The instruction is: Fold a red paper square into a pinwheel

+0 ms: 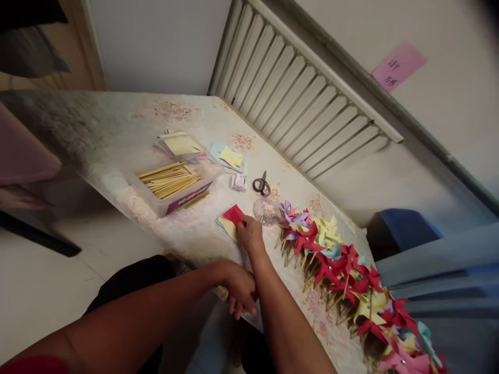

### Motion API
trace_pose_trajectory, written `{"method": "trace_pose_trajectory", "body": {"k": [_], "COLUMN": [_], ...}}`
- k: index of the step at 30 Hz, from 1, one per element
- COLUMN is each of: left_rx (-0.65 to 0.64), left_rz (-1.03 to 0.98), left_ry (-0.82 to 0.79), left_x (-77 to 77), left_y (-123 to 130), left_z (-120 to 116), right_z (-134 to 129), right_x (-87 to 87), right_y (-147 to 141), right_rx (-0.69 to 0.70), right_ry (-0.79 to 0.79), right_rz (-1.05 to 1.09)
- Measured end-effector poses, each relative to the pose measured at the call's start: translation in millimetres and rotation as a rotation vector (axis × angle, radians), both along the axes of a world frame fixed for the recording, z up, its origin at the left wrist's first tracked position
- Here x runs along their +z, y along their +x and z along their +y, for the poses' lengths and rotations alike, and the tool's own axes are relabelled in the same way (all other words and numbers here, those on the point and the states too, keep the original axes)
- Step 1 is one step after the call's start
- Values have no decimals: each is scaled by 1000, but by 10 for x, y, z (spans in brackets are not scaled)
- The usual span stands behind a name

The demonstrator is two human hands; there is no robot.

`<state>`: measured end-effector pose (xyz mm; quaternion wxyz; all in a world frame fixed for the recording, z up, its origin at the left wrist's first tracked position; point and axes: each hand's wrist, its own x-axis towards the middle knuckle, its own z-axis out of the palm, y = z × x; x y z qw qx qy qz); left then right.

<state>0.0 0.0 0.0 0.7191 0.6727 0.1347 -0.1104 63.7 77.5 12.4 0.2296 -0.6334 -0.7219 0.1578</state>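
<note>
My right hand (250,235) reaches over the table with its fingertips closed on a red paper piece (233,213). That piece lies on a small stack of coloured papers (229,227), yellow and blue at its edges. My left hand (238,288) hangs by the table's front edge, close beside my right wrist. Its fingers point down, loosely apart, and no object shows in them. Just beyond my right hand are a clear round container of small shiny bits (265,213) and dark-handled scissors (261,186).
A plastic box (156,208) of thin sticks stands left, with paper sheets (180,144) behind it. More papers (231,157) and a small white box (237,182) lie nearby. Several finished paper pinwheels (346,270) line the table's right side. A radiator (304,88) runs along the wall.
</note>
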Motion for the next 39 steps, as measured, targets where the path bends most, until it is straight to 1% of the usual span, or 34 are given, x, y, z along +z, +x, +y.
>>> {"method": "trace_pose_trajectory", "body": {"k": [4, 10, 13, 16, 19, 22, 25, 26, 28, 30, 32, 34, 35, 37, 39], "left_rx": [41, 87, 104, 116, 132, 172, 232, 276, 416, 575, 672, 714, 710, 694, 734], "left_rz": [40, 64, 70, 79, 73, 52, 28, 7, -63, -164, -284, -420, -488, -594, -633], "left_ry": [28, 99, 110, 94, 74, 53, 36, 17, -64, -192, -315, -453, -515, -626, -717], "left_x": [82, 142, 154, 158, 158, 145, 118, 114, 122, 155, 202, 237, 246, 244, 232], "left_y": [-49, -104, -114, -116, -117, -111, -86, -76, -61, -62, -76, -90, -92, -79, -45], "left_z": [24, 60, 67, 65, 58, 56, 69, 76, 90, 100, 107, 116, 122, 138, 152], "right_z": [67, 108, 99, 83, 62, 31, -33, -69, -173, -324, -513, -719, -820, -999, -1138], "right_x": [-48, -159, -150, -67, 58, 186, 304, 343, 425, 503, 559, 573, 560, 496, 398], "right_y": [101, 201, 207, 222, 258, 318, 404, 437, 507, 576, 642, 709, 743, 813, 882], "right_rx": [-76, -164, -182, -207, -236, -264, -273, -278, -299, -324, -326, -300, -269, -162, -59], "right_ry": [-20, -36, -12, 30, 74, 133, 176, 189, 224, 289, 381, 480, 530, 598, 637], "right_rz": [98, 252, 292, 311, 315, 324, 381, 411, 463, 481, 449, 353, 310, 243, 180]}}
